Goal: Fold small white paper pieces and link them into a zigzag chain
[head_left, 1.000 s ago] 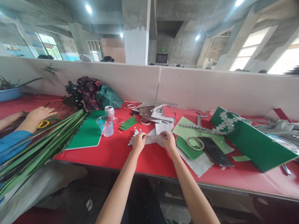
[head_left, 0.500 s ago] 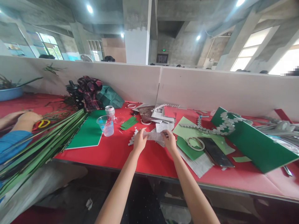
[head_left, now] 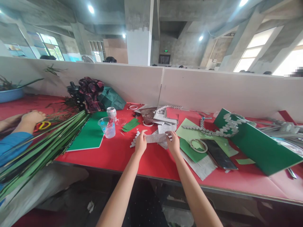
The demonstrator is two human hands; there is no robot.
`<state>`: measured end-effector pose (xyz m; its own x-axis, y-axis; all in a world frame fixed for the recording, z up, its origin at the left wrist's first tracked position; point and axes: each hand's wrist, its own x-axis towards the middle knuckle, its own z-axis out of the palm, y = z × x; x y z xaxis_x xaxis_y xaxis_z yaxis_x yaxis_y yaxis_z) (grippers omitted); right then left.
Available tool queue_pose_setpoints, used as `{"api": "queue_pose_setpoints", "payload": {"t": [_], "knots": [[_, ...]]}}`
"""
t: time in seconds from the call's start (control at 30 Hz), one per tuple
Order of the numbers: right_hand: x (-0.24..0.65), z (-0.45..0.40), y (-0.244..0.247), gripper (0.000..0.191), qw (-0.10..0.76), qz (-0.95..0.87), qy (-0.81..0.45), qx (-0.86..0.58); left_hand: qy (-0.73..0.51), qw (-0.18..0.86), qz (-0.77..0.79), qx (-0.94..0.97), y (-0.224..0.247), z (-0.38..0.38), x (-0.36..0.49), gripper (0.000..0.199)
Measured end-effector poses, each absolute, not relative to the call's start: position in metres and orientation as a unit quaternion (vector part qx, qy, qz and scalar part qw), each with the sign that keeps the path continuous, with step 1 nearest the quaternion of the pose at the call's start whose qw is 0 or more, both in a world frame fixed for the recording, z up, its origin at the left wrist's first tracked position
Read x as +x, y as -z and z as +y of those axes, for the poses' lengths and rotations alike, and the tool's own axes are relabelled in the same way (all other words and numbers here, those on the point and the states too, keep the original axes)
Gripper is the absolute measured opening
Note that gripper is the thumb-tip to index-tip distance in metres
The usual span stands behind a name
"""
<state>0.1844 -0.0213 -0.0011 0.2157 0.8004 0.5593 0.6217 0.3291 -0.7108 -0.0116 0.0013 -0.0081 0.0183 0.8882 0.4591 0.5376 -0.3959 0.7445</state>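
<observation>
A small strip of printed paper (head_left: 155,138) is stretched level between my two hands, just above the red table. My left hand (head_left: 141,143) pinches its left end, and my right hand (head_left: 173,143) pinches the right end. Just left of my left hand lie small folded paper pieces (head_left: 133,140), partly hidden by it. Behind the strip are printed sheets (head_left: 167,128) and a stack of cut paper (head_left: 163,117), with a folded paper chain (head_left: 167,107) lying over the stack.
Left stand a plastic cup (head_left: 107,127), a can (head_left: 111,113) and a green board (head_left: 86,135). Long green leaves (head_left: 54,142) reach towards a co-worker's hands (head_left: 33,118). On the right lie a phone (head_left: 219,154), a white ring (head_left: 198,146), another paper chain (head_left: 228,126) and an upright green board (head_left: 262,148).
My hands have turned slightly and drawn a little apart at the strip, so more of the paper shows between them. The co-worker's hands have shifted slightly right.
</observation>
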Motion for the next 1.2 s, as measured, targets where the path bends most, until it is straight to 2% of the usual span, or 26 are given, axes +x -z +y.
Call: {"api": "queue_pose_setpoints", "payload": {"t": [0.17,0.37,0.43,0.63,0.77,0.83,1.0,1.2], "knots": [[0.185,-0.023,0.000,0.047,0.529,-0.636,-0.028,-0.561,-0.475,0.201,0.539,0.666,0.007,0.002,-0.012,0.041],[0.182,-0.024,0.000,0.062,0.472,-0.701,-0.008,-0.535,-0.490,0.207,0.570,0.626,0.008,0.003,-0.013,0.036],[0.181,-0.023,0.001,0.057,0.461,-0.713,-0.003,-0.528,-0.488,0.210,0.576,0.621,0.008,0.003,-0.012,0.035],[0.179,-0.021,0.001,0.024,0.432,-0.747,0.016,-0.506,-0.471,0.215,0.594,0.616,0.005,0.002,-0.012,0.035],[0.176,-0.024,0.000,0.012,0.411,-0.767,0.014,-0.491,-0.473,0.216,0.586,0.621,0.007,0.003,-0.012,0.036],[0.175,-0.025,0.000,0.011,0.404,-0.769,0.011,-0.495,-0.474,0.198,0.577,0.635,0.007,0.003,-0.012,0.036],[0.174,-0.034,-0.009,0.014,0.338,-0.788,0.004,-0.515,-0.440,0.077,0.507,0.737,-0.002,-0.010,-0.009,0.033],[0.179,-0.082,-0.021,0.016,0.254,-0.813,0.015,-0.523,-0.332,0.080,0.406,0.848,-0.008,-0.072,-0.011,0.036]]}}
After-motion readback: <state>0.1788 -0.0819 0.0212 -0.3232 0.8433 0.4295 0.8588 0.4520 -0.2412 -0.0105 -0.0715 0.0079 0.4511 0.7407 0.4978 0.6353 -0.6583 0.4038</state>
